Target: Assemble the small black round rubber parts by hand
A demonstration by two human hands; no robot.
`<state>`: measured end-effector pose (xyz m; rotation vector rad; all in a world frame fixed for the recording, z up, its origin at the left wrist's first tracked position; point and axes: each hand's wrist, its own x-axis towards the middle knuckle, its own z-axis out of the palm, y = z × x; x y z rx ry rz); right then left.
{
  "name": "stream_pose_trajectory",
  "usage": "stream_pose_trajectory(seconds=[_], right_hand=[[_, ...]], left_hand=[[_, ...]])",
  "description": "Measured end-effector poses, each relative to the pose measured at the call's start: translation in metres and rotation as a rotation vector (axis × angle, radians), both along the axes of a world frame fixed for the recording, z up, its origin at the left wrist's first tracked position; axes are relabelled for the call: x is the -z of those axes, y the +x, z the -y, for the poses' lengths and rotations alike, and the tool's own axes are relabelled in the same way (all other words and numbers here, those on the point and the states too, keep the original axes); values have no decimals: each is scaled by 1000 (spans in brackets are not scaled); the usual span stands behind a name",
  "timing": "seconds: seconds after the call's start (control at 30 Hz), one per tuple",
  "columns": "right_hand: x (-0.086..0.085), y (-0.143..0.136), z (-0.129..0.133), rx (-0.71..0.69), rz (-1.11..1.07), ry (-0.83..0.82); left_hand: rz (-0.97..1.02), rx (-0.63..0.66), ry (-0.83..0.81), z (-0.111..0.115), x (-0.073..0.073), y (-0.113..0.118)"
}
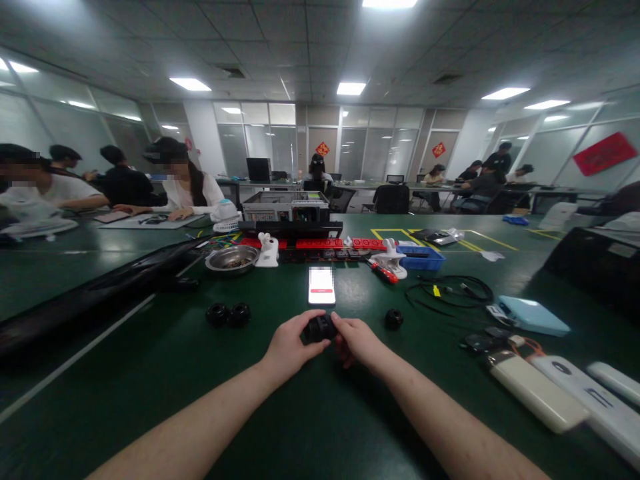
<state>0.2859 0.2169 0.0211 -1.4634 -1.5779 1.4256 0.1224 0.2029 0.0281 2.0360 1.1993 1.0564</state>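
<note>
A black cylindrical part [320,328] is held just above the green table, below a lit phone [321,285]. My left hand [294,339] wraps round its left side, thumb below and fingers above. On its right end, the fingertips of my right hand [353,337] are pressed together on the same part. Two round black parts [217,314] [240,314] lie side by side to the left of my hands. Another round black part [394,319] sits to the right. Fine detail of the held part is too small to tell.
Behind the phone are a metal bowl [233,259], red power strips [320,244], a blue basket [423,257] and red-handled pliers [385,273]. Black cables [450,293], a light blue box [534,315] and a cream power bank [537,392] lie right. A long black panel [100,288] lies left. People sit beyond.
</note>
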Motion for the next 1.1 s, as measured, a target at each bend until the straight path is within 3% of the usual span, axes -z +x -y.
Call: stream_pose_trajectory(seconds=[0.1, 0.2, 0.33, 0.43, 0.53, 0.73, 0.9, 1.1], right_hand=[[-4, 0, 2, -60, -37, 121], [-12, 4, 8, -109, 118, 490], [-25, 10, 16, -113, 347, 832], [-30, 12, 19, -139, 343, 898], [-29, 14, 17, -158, 280, 781], [-22, 16, 9, -156, 170, 633], [-17, 12, 7, -138, 138, 550], [-5, 7, 1, -150, -172, 285]], left_hand=[[51, -30, -79, 0, 0, 2], [279, -40, -410, -3, 3, 6], [550, 143, -923, -4, 10, 9], [683, 292, -1049, -2, 14, 8], [719, 332, -1026, -2, 17, 8], [811, 155, -825, -7, 15, 7], [613, 52, -565, -12, 8, 2], [356, 122, -286, -10, 2, -2]])
